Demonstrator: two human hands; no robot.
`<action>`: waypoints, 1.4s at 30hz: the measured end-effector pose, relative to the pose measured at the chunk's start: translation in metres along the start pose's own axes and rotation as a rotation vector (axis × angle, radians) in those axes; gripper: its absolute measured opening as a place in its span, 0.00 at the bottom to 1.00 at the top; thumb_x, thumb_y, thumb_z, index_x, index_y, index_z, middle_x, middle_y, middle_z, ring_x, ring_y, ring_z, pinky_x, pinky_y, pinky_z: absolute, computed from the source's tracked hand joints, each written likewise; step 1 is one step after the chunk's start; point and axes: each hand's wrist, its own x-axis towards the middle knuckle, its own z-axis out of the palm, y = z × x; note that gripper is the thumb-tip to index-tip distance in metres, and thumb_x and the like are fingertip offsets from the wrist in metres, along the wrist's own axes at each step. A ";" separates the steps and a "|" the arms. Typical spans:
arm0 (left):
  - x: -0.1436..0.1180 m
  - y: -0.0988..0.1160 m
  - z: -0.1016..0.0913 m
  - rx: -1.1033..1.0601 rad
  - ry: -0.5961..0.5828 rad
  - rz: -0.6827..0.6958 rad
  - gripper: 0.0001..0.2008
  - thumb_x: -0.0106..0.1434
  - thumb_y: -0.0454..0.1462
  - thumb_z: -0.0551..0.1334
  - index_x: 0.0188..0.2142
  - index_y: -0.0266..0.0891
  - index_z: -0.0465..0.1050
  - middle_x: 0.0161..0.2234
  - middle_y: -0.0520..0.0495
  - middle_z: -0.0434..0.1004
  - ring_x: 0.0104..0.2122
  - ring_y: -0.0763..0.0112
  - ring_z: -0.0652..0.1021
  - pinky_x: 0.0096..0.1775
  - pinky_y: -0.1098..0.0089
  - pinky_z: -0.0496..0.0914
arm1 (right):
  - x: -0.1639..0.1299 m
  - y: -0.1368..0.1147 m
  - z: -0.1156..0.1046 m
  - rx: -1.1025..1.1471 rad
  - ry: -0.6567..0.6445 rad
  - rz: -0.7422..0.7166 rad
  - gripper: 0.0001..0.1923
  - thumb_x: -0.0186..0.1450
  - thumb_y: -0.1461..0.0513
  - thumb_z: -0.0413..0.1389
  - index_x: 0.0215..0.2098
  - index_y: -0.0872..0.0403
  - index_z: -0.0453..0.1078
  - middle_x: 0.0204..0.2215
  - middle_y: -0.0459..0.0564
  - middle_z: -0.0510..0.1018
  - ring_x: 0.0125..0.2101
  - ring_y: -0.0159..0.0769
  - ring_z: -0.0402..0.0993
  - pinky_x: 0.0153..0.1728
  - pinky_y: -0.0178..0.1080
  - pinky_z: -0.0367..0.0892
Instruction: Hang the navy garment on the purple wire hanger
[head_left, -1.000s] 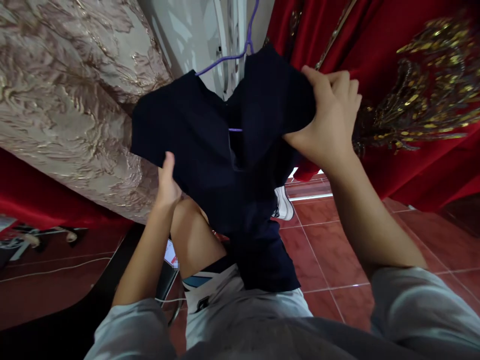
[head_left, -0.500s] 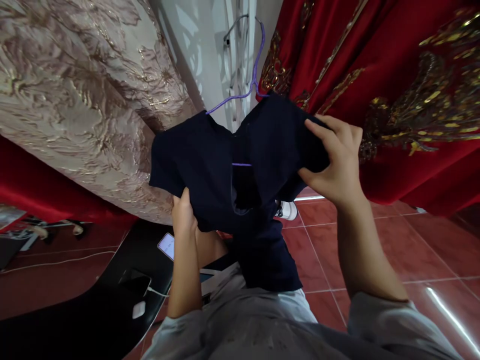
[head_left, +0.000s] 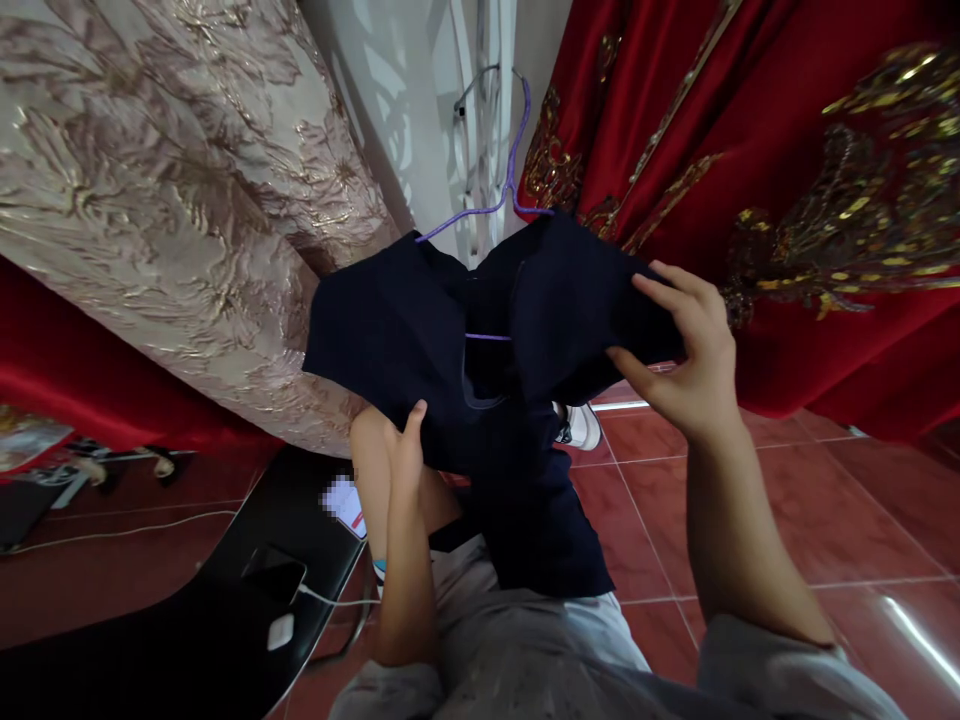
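A dark navy short-sleeved shirt (head_left: pixel 375 320) hangs in front of me on a thin purple hanger (head_left: pixel 513 150), whose hook is up on a rail. The neck opening faces me, and the hanger's lower bar shows inside it. My left hand (head_left: pixel 406 450) is closed on the lower left front, thumb on the cloth and the other fingers mostly hidden. On the right, my right hand (head_left: pixel 694 345) has its fingers on top of the sleeve and its thumb below, with the cloth between them. The shirt's lower part falls over my lap.
A pale textured gown (head_left: pixel 187 200) hangs at left, and a red gown with gold sequins (head_left: pixel 817 220) at right. On the black seat (head_left: pixel 187 610) lie a lit phone (head_left: pixel 349 508), a dark phone (head_left: pixel 277 575) with a white cable, and a small white case (head_left: pixel 281 632).
My left hand has moved right and inward along the shirt's lower front. My right hand has shifted slightly right and down, drawing the sleeve outward. The view has tilted a little.
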 end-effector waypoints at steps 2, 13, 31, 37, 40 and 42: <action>0.000 -0.009 0.007 -0.110 0.085 -0.013 0.29 0.69 0.44 0.66 0.67 0.42 0.67 0.68 0.42 0.69 0.70 0.52 0.67 0.73 0.53 0.59 | -0.002 0.004 0.001 0.016 0.019 0.009 0.37 0.64 0.55 0.64 0.70 0.41 0.62 0.66 0.56 0.68 0.66 0.61 0.64 0.64 0.68 0.61; -0.003 -0.014 0.010 -0.187 0.099 0.000 0.37 0.66 0.43 0.69 0.71 0.47 0.59 0.75 0.48 0.54 0.72 0.58 0.63 0.73 0.58 0.58 | 0.009 0.001 0.020 -0.031 -0.089 -0.002 0.51 0.59 0.54 0.69 0.75 0.41 0.53 0.64 0.59 0.65 0.64 0.63 0.63 0.63 0.67 0.63; -0.012 -0.013 0.017 -0.280 0.107 -0.063 0.35 0.65 0.44 0.72 0.68 0.46 0.66 0.70 0.45 0.67 0.70 0.55 0.68 0.72 0.55 0.62 | 0.022 -0.028 0.021 -0.088 0.022 0.218 0.46 0.57 0.56 0.68 0.71 0.46 0.60 0.55 0.57 0.72 0.55 0.54 0.70 0.57 0.60 0.68; -0.013 -0.006 0.016 -0.273 0.138 -0.062 0.34 0.62 0.44 0.73 0.66 0.43 0.69 0.66 0.42 0.72 0.68 0.52 0.70 0.71 0.52 0.63 | 0.020 -0.039 0.013 -0.063 0.033 0.252 0.44 0.57 0.56 0.68 0.70 0.47 0.61 0.58 0.59 0.72 0.58 0.57 0.69 0.61 0.62 0.65; -0.014 -0.001 0.016 -0.252 0.134 -0.039 0.34 0.61 0.43 0.73 0.65 0.41 0.70 0.66 0.41 0.72 0.68 0.51 0.71 0.72 0.52 0.61 | 0.023 -0.036 0.016 -0.048 0.054 0.248 0.43 0.57 0.56 0.68 0.68 0.48 0.62 0.59 0.58 0.72 0.60 0.57 0.69 0.63 0.62 0.64; -0.016 0.001 0.016 -0.236 0.123 -0.016 0.33 0.63 0.43 0.73 0.65 0.41 0.69 0.65 0.41 0.73 0.67 0.52 0.72 0.71 0.53 0.62 | 0.025 -0.028 0.023 -0.031 0.065 0.239 0.42 0.57 0.56 0.68 0.67 0.49 0.62 0.60 0.58 0.71 0.60 0.56 0.69 0.63 0.61 0.64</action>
